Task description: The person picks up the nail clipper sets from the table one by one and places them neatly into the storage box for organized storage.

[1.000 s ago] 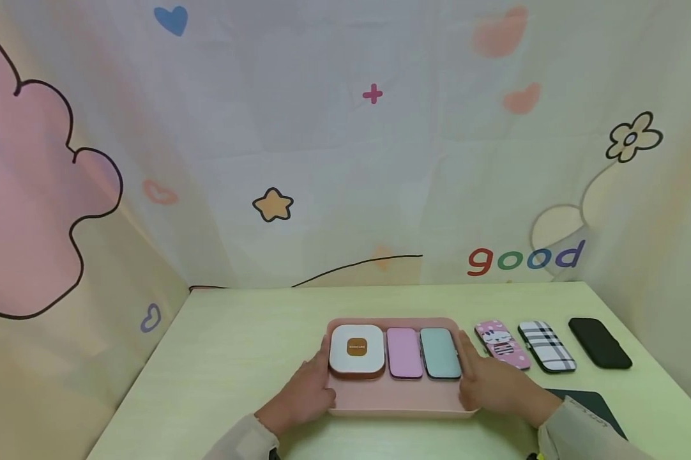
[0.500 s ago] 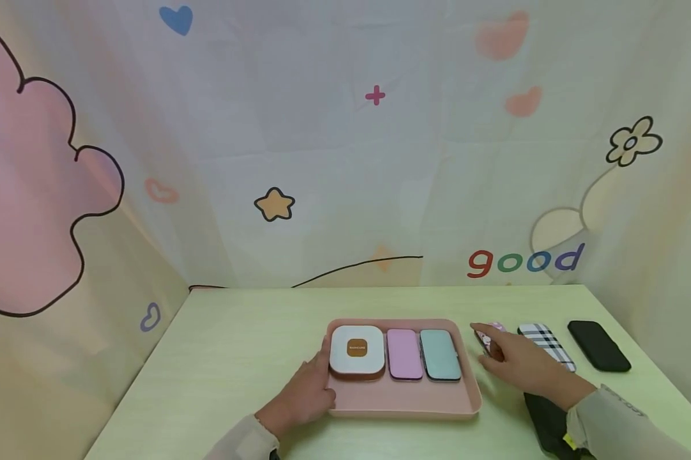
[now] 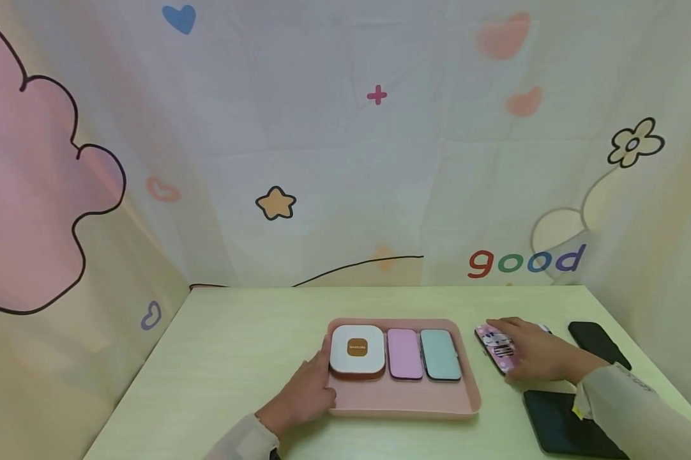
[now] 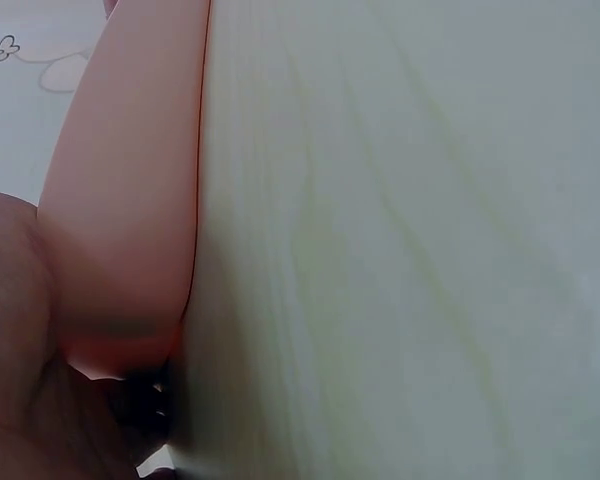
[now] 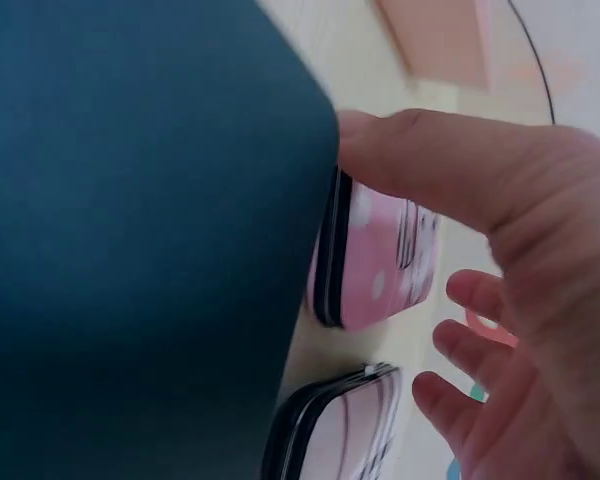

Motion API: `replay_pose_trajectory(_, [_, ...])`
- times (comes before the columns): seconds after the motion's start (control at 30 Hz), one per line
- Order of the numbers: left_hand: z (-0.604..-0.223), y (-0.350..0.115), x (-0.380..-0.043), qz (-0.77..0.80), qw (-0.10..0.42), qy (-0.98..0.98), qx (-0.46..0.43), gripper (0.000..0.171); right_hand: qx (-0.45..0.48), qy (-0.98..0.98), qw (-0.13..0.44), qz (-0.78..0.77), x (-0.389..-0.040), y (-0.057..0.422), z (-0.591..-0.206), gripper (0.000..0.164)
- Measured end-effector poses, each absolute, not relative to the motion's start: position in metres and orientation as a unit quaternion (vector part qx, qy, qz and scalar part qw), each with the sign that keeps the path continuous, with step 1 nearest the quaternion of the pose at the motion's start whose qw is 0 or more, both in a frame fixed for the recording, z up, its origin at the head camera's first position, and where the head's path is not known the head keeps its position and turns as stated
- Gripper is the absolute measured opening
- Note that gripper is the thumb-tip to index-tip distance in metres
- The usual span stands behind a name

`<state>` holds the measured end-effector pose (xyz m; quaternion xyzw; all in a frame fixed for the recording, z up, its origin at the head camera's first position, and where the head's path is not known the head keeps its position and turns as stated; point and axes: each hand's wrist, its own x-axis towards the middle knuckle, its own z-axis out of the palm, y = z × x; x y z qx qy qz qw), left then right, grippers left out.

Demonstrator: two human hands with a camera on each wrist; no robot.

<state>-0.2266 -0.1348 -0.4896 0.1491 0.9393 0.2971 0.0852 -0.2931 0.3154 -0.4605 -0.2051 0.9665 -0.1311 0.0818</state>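
Note:
My left hand [image 3: 304,390] holds the pink tray [image 3: 403,404] at its left front corner; in the left wrist view the tray's side wall [image 4: 130,180] runs up from the hand. On the tray lie a white square box [image 3: 357,367], a lilac case [image 3: 405,354] and a mint case [image 3: 440,355]. My right hand [image 3: 538,351] is over a pink cartoon case [image 3: 497,345], fingers at its far end and thumb near its front end. In the right wrist view the fingers are spread, and a plaid case [image 5: 345,420], mostly hidden in the head view, lies below the cartoon one.
A black case [image 3: 598,342] lies at the right, beyond the right hand. Nearer the front, a flat dark rectangular thing [image 3: 558,425] sits partly under the right sleeve; its dark surface [image 5: 130,220] fills the left of the right wrist view. A printed curtain [image 3: 345,160] hangs behind the table.
My right hand has left the tray's right side and moved right, over the cartoon and plaid cases. The left hand has stayed at the tray's corner, and the tray has not moved.

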Motion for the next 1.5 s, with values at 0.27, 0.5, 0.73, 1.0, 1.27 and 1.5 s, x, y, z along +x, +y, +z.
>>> replay_pose_trajectory(0.27, [-0.490, -0.135, -0.227, 0.297, 0.080, 0.940, 0.150, 0.098, -0.192, 0.961, 0.136, -0.147, -0.302, 0.319, -0.464, 0.110])
replay_pose_trajectory(0.5, [-0.490, -0.135, -0.226, 0.294, 0.075, 0.941, 0.152, 0.096, -0.173, 0.962, 0.153, -0.144, -0.310, 0.319, -0.462, 0.118])
replay_pose_trajectory(0.73, [-0.493, -0.134, -0.228, 0.298, 0.073, 0.939, 0.155, 0.098, -0.177, 0.968, 0.133, -0.118, -0.308, 0.313, -0.463, 0.121])
replay_pose_trajectory(1.0, [-0.493, -0.136, -0.229, 0.290, 0.074, 0.942, 0.154, 0.097, -0.173, 0.970, 0.127, -0.113, -0.305, 0.310, -0.467, 0.121])
replay_pose_trajectory(1.27, [-0.493, -0.136, -0.229, 0.289, 0.076, 0.942, 0.154, 0.097, -0.187, 0.973, 0.106, -0.080, -0.305, 0.310, -0.467, 0.115])
replay_pose_trajectory(1.5, [-0.494, -0.136, -0.229, 0.293, 0.077, 0.941, 0.153, 0.098, -0.188, 0.975, 0.089, -0.073, -0.299, 0.306, -0.463, 0.113])
